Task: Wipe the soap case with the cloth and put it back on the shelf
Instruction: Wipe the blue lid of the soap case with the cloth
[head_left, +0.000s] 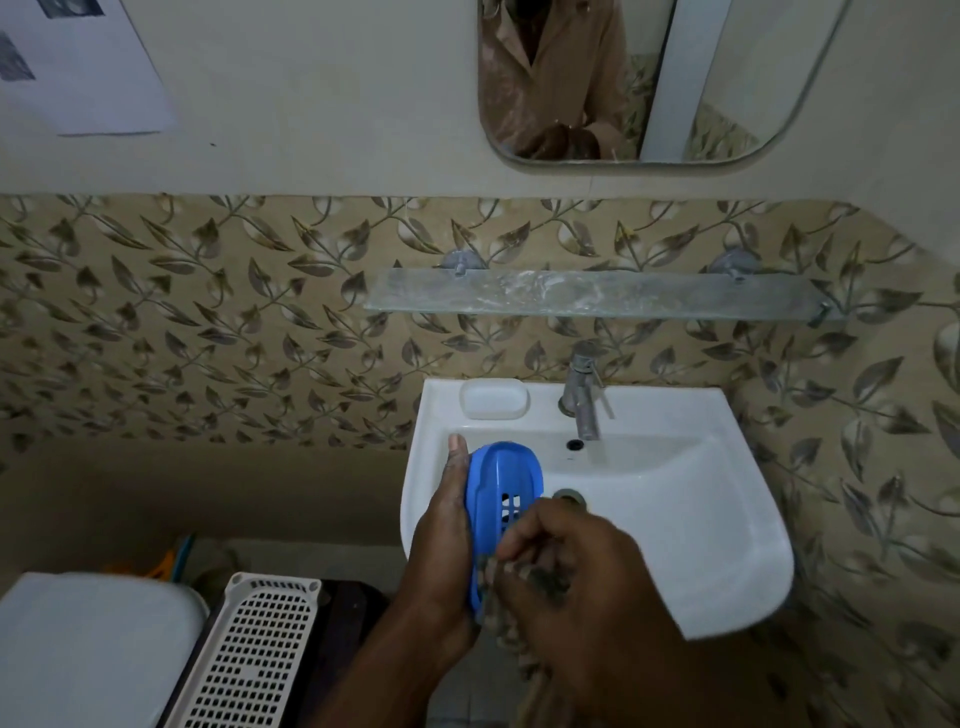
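My left hand (448, 530) grips a blue plastic soap case (501, 488) with a slotted bottom, held on edge over the left rim of the white sink (727, 545). My right hand (566, 561) is closed around a dark patterned cloth (545, 577), pressed against the lower part of the case. Most of the cloth is hidden under my fingers. The glass shelf (592, 291) hangs on the tiled wall above the tap, with nothing standing on it.
A metal tap (582, 395) stands at the back of the sink, with a moulded soap recess (493, 399) to its left. A mirror (639, 83) hangs above. A white perforated basket (249, 654) and a white toilet tank lid (93, 644) sit at lower left.
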